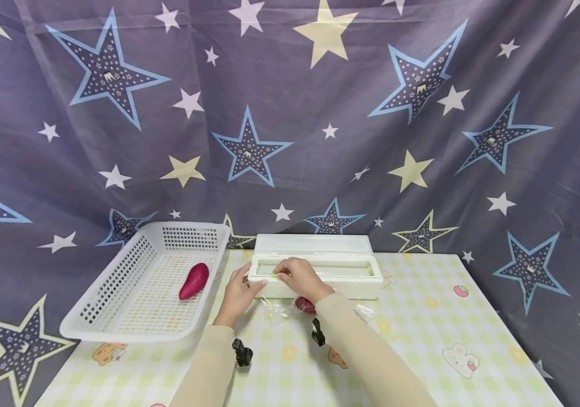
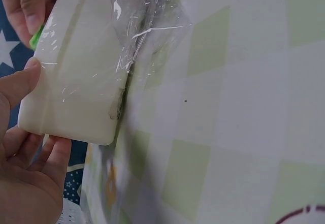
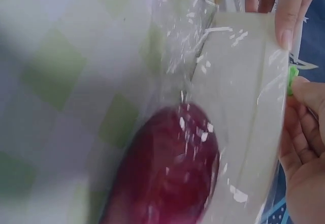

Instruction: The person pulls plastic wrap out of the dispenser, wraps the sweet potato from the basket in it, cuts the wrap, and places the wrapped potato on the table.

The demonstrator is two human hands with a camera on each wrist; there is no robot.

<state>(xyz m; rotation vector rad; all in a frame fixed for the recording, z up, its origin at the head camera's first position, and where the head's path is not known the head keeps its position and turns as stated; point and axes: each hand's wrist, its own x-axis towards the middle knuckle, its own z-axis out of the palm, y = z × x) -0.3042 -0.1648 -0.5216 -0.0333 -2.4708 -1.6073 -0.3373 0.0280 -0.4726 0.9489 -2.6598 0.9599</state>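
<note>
A white plastic-wrap dispenser box (image 1: 343,290) stands on the table, its lid (image 1: 312,244) raised at the back. My left hand (image 1: 238,297) grips the box's left end, thumb on the front edge and fingers round the end. With thumb and fingers, my right hand (image 1: 300,278) pinches a small green slide cutter (image 3: 292,80) at the box's front rim, near the left end. Clear plastic wrap (image 2: 152,31) hangs over the front onto the table. A dark red, sweet-potato-shaped piece (image 3: 167,163) lies at the box's front, with wrap over it.
To the left stands a white perforated basket (image 1: 117,332) with another smooth red piece (image 1: 194,281) of similar shape in it. A checked cloth (image 1: 422,339) covers the table. Behind it hangs a star-patterned curtain (image 1: 290,209).
</note>
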